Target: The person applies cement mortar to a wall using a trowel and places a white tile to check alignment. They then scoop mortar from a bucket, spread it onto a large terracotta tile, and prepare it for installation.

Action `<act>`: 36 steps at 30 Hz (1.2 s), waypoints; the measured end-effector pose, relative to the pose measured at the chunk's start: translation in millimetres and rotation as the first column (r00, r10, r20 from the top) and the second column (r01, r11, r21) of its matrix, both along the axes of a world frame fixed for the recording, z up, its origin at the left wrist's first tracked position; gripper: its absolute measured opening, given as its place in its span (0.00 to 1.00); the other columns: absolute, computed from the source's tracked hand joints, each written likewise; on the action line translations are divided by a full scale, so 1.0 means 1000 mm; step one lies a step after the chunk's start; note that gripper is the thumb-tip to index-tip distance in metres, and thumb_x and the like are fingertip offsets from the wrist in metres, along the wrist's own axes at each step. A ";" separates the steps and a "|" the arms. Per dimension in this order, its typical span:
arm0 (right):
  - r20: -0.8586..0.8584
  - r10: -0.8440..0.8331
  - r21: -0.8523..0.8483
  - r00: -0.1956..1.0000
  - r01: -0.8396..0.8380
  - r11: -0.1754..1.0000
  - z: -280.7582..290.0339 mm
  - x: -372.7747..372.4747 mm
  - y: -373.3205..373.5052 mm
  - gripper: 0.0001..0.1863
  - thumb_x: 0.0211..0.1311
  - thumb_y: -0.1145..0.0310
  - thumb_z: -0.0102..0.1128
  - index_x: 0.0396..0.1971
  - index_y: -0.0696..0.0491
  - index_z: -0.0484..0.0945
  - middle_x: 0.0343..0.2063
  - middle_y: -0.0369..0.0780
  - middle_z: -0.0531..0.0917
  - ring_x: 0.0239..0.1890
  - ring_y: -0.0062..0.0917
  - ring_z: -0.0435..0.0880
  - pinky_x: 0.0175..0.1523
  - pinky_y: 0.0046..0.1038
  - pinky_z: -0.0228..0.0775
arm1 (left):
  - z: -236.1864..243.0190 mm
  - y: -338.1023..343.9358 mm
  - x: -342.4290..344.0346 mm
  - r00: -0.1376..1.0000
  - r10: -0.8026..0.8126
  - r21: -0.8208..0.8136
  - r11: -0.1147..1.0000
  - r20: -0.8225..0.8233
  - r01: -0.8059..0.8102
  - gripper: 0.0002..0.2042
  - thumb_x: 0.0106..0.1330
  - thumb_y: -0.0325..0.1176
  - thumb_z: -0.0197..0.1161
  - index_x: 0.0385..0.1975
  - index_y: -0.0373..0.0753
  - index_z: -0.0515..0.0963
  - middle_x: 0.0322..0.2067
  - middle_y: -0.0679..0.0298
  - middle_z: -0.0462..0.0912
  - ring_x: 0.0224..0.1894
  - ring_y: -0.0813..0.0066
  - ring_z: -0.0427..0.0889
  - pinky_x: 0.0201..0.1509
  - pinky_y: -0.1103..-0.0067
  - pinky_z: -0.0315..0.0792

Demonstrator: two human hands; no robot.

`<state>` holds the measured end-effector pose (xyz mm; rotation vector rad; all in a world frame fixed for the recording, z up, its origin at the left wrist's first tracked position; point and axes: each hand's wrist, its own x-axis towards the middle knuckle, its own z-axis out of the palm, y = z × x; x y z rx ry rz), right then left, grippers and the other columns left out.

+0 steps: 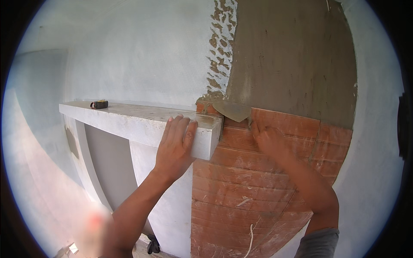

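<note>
Where a black tape measure (100, 104) lies at middle left of the frame, a white ledge (124, 125) runs beneath it toward centre, its right end under a left hand (174, 139), fingers laid flat, gripping nothing. Centre: one grey trowel (233, 112), held by a right hand (269, 139), fingers curled closed; red tiles (241, 180) at lower right, grey plaster (297, 60) at upper right.

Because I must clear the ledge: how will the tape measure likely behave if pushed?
The tape measure may slide rather than roll: it looks squat, and the ledge looks flat. Pushed outward, it could fall, sitting near the front edge.
</note>
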<state>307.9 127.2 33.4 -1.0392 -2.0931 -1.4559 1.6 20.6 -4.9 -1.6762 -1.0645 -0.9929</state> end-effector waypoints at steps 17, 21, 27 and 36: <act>-0.352 0.204 -0.507 0.914 -0.369 0.779 0.085 0.000 -0.026 0.15 0.65 0.63 0.65 0.34 0.63 0.78 0.23 0.53 0.80 0.26 0.41 0.79 0.37 0.42 0.71 | -0.001 0.003 0.006 0.999 0.036 0.058 0.998 -0.025 -0.034 0.43 0.44 0.29 0.78 0.63 0.33 0.63 0.59 0.47 0.69 0.68 0.46 0.65 0.77 0.56 0.54; -0.325 0.215 -0.519 0.921 -0.364 0.773 0.090 -0.009 -0.022 0.17 0.64 0.62 0.66 0.33 0.63 0.79 0.23 0.53 0.80 0.25 0.41 0.77 0.37 0.41 0.70 | 0.000 0.002 0.008 0.999 0.039 0.052 0.998 -0.021 -0.038 0.42 0.44 0.30 0.78 0.63 0.33 0.64 0.59 0.47 0.69 0.68 0.46 0.65 0.77 0.56 0.54; -0.224 0.174 -0.586 0.959 -0.275 0.763 0.109 -0.016 -0.016 0.17 0.63 0.60 0.67 0.35 0.63 0.81 0.21 0.51 0.79 0.24 0.37 0.77 0.36 0.39 0.70 | 0.003 -0.002 0.008 0.998 0.066 0.039 0.997 -0.021 -0.065 0.42 0.44 0.31 0.79 0.62 0.33 0.64 0.59 0.47 0.69 0.68 0.46 0.65 0.77 0.56 0.54; -0.252 0.159 -0.695 0.955 -0.292 0.657 0.148 -0.035 -0.041 0.18 0.63 0.58 0.68 0.38 0.60 0.84 0.20 0.43 0.80 0.18 0.25 0.77 0.30 0.34 0.69 | -0.001 -0.003 0.002 0.997 0.070 0.053 0.996 -0.028 -0.068 0.43 0.43 0.30 0.79 0.62 0.33 0.64 0.58 0.47 0.69 0.68 0.46 0.65 0.77 0.56 0.54</act>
